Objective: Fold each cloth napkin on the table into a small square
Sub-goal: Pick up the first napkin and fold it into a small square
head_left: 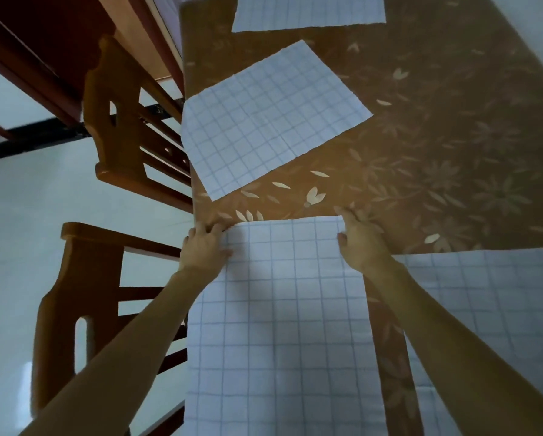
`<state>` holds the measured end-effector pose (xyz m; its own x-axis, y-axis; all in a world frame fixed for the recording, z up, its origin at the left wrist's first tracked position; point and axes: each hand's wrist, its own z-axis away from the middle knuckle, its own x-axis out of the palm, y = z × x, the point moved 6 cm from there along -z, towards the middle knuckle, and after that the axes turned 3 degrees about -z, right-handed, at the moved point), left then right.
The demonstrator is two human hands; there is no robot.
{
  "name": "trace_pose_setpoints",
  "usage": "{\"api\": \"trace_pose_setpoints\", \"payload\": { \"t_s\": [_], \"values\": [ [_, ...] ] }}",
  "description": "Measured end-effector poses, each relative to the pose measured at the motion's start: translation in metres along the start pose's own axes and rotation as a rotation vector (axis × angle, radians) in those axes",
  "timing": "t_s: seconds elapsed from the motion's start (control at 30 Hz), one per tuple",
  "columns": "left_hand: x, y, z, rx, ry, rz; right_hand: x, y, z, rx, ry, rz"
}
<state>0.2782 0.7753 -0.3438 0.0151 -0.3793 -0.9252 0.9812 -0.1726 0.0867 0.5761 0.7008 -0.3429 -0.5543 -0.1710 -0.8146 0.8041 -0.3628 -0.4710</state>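
Observation:
A white napkin with a blue grid (pixel 279 316) lies flat in front of me on the brown flowered tablecloth (pixel 421 152). My left hand (pixel 204 243) pinches its far left corner, thumb on top of the cloth. My right hand (pixel 358 237) holds its far right corner, fingers reaching past the far edge. A second checked napkin (pixel 270 121) lies flat and askew beyond it. A third napkin (pixel 308 11) lies at the far edge of view. A fourth napkin (pixel 490 309) lies to the right, partly under my right forearm.
Two wooden chairs stand along the table's left side, the near chair (pixel 75 309) by my left arm and the far chair (pixel 122 127) beyond it. The table's left edge runs just beside my left hand. A pale tiled floor (pixel 27 215) lies to the left.

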Motion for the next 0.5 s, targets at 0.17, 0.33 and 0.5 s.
{"api": "trace_pose_setpoints", "payload": {
  "t_s": [0.17, 0.33, 0.5],
  "values": [
    [-0.003, 0.004, 0.023, -0.012, -0.016, 0.044, 0.008, 0.006, 0.001, 0.058, -0.008, 0.031],
    [-0.014, 0.007, 0.052, -0.032, 0.015, 0.228, 0.003, 0.008, 0.013, 0.071, 0.052, -0.031],
    [-0.039, 0.009, 0.078, 0.010, 0.044, 0.268, -0.014, 0.001, 0.053, 0.011, 0.202, -0.301]
  ]
}}
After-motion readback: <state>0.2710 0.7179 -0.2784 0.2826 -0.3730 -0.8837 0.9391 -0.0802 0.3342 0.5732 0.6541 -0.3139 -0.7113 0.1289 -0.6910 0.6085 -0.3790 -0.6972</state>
